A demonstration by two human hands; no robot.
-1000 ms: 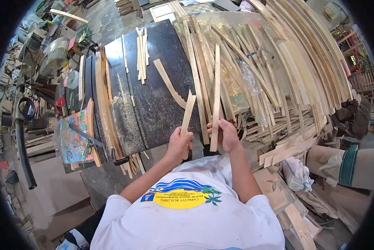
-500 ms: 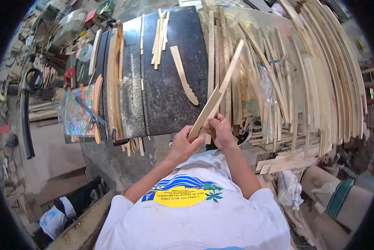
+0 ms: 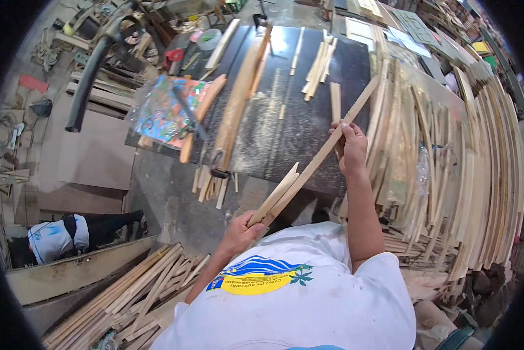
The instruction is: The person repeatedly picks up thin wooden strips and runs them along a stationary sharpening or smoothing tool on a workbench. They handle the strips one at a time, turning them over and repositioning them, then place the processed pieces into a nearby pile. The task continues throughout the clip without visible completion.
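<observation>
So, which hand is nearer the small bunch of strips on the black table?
Right hand: it's on the near side of the bunch, to its right; the left hand is farther back, to its left, short of the table.

Long strip [image 3: 311, 166]: made of pale wood, matt, rather smooth on the face.
Short pointed piece [image 3: 276, 193]: also of pale wood, matt.
Black table top [image 3: 300, 131]: glossy at the far edge, dulled by pale dust nearer.
Long brown bar [image 3: 238, 105]: of wood, looks worn.
Patterned sheet [image 3: 168, 114]: looks like shiny plastic.
Shirt [image 3: 332, 297]: of white cloth, matt, printed.
</observation>
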